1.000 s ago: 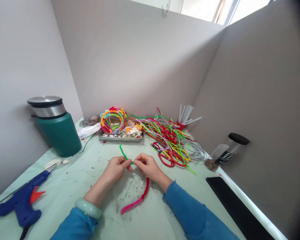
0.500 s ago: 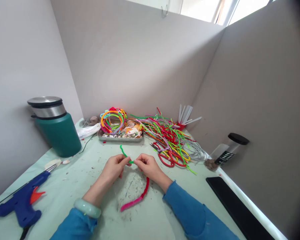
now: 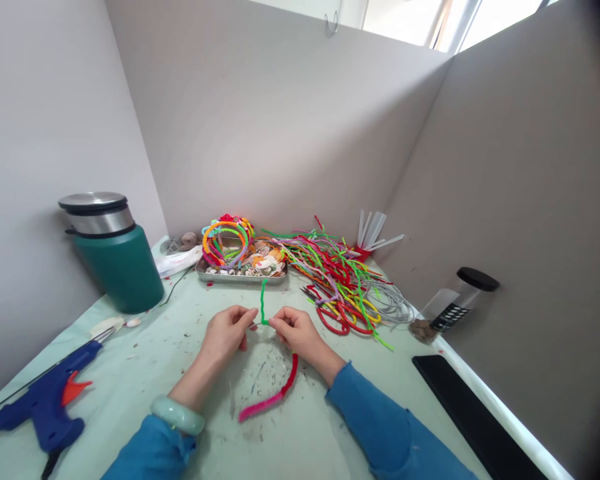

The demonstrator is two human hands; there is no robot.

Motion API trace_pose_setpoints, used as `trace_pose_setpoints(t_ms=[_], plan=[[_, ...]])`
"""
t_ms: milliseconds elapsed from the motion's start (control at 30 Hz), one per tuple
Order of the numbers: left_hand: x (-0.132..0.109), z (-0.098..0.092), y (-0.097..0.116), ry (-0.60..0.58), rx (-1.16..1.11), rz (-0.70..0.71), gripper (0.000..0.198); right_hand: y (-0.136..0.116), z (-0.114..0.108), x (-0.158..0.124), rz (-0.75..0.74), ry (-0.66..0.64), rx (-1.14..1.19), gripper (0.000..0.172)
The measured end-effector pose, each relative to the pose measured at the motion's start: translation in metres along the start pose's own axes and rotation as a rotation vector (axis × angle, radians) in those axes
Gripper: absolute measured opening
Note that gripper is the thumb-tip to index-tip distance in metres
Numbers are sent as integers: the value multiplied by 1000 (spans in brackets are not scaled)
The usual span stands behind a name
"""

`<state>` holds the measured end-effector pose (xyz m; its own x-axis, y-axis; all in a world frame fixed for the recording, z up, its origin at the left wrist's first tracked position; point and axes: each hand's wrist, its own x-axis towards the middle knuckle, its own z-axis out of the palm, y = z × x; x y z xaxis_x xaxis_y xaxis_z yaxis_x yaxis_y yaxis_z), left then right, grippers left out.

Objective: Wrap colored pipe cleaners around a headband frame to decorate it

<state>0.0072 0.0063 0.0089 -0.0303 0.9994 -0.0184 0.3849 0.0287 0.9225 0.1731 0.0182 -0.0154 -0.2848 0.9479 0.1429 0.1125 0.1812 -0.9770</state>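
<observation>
Between my two hands, a green pipe cleaner stands with its free end pointing up and away from me. Its lower end meets a thin wire. My left hand is closed, thumb and forefinger pinching the bare end of that wire. My right hand pinches the green pipe cleaner where it bends around the wire. Below my right hand curves a stretch covered in red and pink fuzz, its pink end free over the table; the join is hidden by my fingers.
Behind my hands stands a metal tray of shells and fuzzy rings. To its right lie a pile of pipe cleaners, red-handled scissors and coiled wire. Left are a glue gun and green flask; right, a jar.
The green pipe cleaner's free end has swung from my left fingers to upright between my hands. My left fingers have let go of it and now hold the wire. My right hand stays put.
</observation>
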Motion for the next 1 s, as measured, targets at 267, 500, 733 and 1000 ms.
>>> trace_pose_setpoints(t_ms=[267, 500, 733, 1000], plan=[[-7, 6, 3, 83, 346, 549, 19, 4, -2, 2, 16, 36, 59, 25], [-5, 9, -5, 115, 434, 650, 24, 6, -1, 2, 31, 46, 70, 27], [-6, 6, -2, 152, 531, 693, 21, 9, 1, -1, 71, 68, 133, 27], [-5, 6, 4, 148, 663, 677, 19, 7, -2, -3, 156, 85, 153, 30]])
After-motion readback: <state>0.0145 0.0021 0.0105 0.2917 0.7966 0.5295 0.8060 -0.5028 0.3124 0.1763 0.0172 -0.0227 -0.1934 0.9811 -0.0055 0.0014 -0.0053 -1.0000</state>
